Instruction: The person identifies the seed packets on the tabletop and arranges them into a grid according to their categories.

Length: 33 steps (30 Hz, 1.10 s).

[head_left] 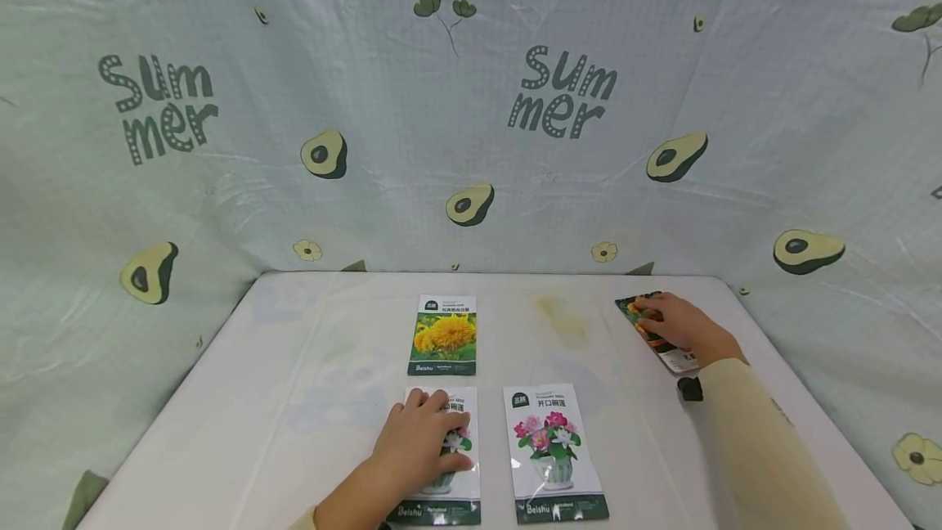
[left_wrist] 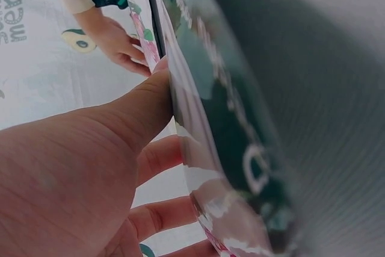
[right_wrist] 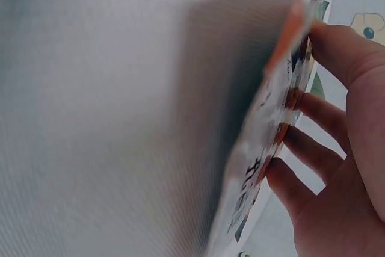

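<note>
My left hand (head_left: pixel 419 442) lies over a flower seed packet (head_left: pixel 465 481) at the front, fingers spread. In the left wrist view, the thumb (left_wrist: pixel 153 103) and fingertips touch the packet's printed face. At the far right, my right hand (head_left: pixel 684 325) rests on a dark seed packet (head_left: pixel 666 350) with orange flowers, which lies at a slant. The right wrist view has the thumb and fingers (right_wrist: pixel 322 154) against this packet (right_wrist: pixel 255 142), and its near edge stands slightly off the table. Part of each packet is hidden under a hand.
A pink-flower seed packet (head_left: pixel 555 456) lies right of my left hand. Farther back is a yellow-flower packet (head_left: pixel 443 338). The white table (head_left: pixel 309 399) meets a patterned cloth (head_left: pixel 383 105) at its back edge. A black strap (head_left: pixel 689 388) shows at the right wrist.
</note>
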Each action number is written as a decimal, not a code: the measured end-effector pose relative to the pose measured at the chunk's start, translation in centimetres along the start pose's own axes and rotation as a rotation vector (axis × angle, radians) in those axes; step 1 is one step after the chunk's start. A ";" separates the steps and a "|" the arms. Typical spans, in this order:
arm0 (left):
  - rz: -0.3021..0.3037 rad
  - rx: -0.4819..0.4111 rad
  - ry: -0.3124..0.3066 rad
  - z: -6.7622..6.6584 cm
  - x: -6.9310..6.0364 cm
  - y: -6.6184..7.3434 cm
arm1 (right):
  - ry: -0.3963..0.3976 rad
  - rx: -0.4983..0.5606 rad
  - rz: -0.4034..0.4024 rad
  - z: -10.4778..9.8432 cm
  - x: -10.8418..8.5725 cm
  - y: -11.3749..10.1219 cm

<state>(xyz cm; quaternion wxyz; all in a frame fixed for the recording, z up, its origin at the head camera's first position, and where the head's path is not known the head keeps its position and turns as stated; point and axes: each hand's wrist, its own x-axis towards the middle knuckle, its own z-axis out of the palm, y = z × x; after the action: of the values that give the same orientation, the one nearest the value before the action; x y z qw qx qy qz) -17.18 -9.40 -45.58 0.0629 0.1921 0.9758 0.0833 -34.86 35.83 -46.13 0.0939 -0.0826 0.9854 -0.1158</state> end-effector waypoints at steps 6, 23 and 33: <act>-0.002 0.010 0.004 0.0 0.0 0.1 | -0.010 -0.007 0.006 0.0 0.0 -0.1; 0.002 0.005 0.002 0.1 0.0 0.0 | 0.013 -0.059 -0.006 0.7 0.6 -0.3; 0.000 0.003 -0.003 0.0 0.1 0.0 | -0.013 -0.072 -0.040 0.4 0.5 -0.7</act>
<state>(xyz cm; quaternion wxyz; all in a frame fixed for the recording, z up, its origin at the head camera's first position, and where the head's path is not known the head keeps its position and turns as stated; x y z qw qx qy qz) -17.32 -9.40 -45.58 0.0642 0.1925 0.9758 0.0814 -35.19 34.95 -46.47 0.0949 -0.1063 0.9864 -0.0817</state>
